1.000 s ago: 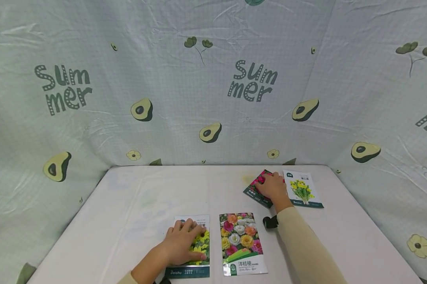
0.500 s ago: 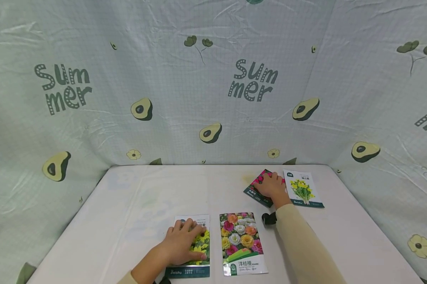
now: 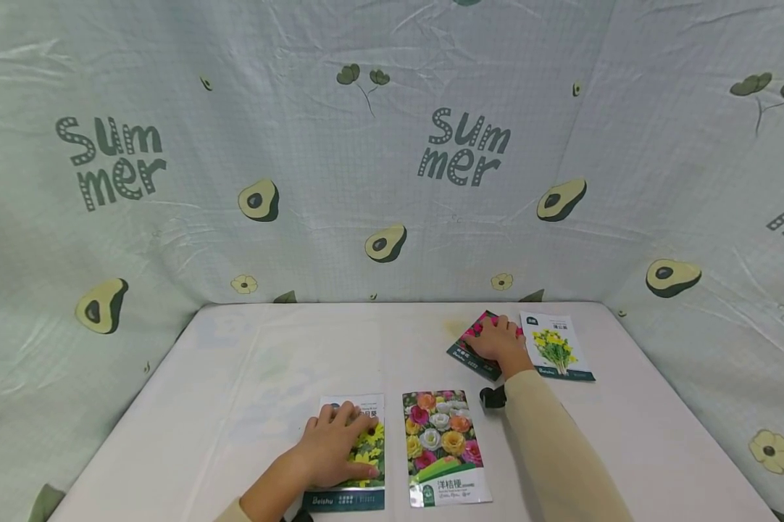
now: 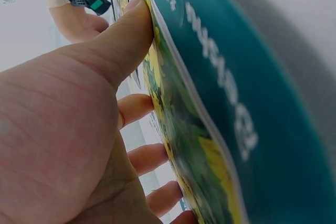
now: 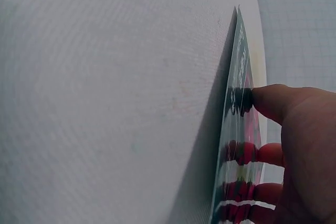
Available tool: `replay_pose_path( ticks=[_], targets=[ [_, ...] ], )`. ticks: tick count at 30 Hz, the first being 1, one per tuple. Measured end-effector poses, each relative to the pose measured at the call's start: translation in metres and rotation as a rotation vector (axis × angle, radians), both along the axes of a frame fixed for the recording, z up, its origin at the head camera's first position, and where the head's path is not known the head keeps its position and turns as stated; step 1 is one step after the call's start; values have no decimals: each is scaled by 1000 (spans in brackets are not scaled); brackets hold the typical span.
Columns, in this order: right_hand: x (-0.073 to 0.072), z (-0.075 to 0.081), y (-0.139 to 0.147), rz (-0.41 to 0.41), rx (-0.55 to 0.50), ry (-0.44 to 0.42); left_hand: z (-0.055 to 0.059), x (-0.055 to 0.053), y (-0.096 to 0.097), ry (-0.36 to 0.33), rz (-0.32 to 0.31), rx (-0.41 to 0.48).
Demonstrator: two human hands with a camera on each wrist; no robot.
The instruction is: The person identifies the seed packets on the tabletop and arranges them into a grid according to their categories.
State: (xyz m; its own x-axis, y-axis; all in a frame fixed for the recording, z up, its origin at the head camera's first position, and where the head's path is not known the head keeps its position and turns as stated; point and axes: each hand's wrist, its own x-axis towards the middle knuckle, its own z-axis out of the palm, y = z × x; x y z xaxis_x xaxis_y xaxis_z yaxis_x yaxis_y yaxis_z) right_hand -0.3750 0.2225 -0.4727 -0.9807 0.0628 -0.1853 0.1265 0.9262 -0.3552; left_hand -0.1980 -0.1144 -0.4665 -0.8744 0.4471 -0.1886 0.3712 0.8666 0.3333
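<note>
My left hand (image 3: 332, 446) rests on a seed packet with yellow flowers (image 3: 353, 500) at the front of the table, fingers spread. The left wrist view shows its thumb and fingertips touching the face of that packet, above the dark green band. Farther back on the right, my right hand (image 3: 500, 342) lies over a tilted seed packet with pink-red flowers (image 3: 472, 361), covering part of it. In the right wrist view the thumb and fingertips (image 5: 268, 153) press on this packet's glossy surface.
Close beside the right hand lies a white packet with a bunch of yellow flowers (image 3: 555, 348). A packet with many-coloured blooms (image 3: 440, 442) lies right of the left hand. Behind the white table (image 3: 288, 348) hangs a printed cloth (image 3: 327, 152).
Both hands stay in place on their packets. The right forearm shifts very slightly; the packets keep their positions.
</note>
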Motion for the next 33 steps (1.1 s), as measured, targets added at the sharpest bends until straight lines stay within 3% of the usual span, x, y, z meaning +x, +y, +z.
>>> replay_pose_path(
  ticks=[33],
  targets=[
    [7, -1, -3, -6, 12, 14, 0, 2, 0, -15, 0, -5]
  ],
)
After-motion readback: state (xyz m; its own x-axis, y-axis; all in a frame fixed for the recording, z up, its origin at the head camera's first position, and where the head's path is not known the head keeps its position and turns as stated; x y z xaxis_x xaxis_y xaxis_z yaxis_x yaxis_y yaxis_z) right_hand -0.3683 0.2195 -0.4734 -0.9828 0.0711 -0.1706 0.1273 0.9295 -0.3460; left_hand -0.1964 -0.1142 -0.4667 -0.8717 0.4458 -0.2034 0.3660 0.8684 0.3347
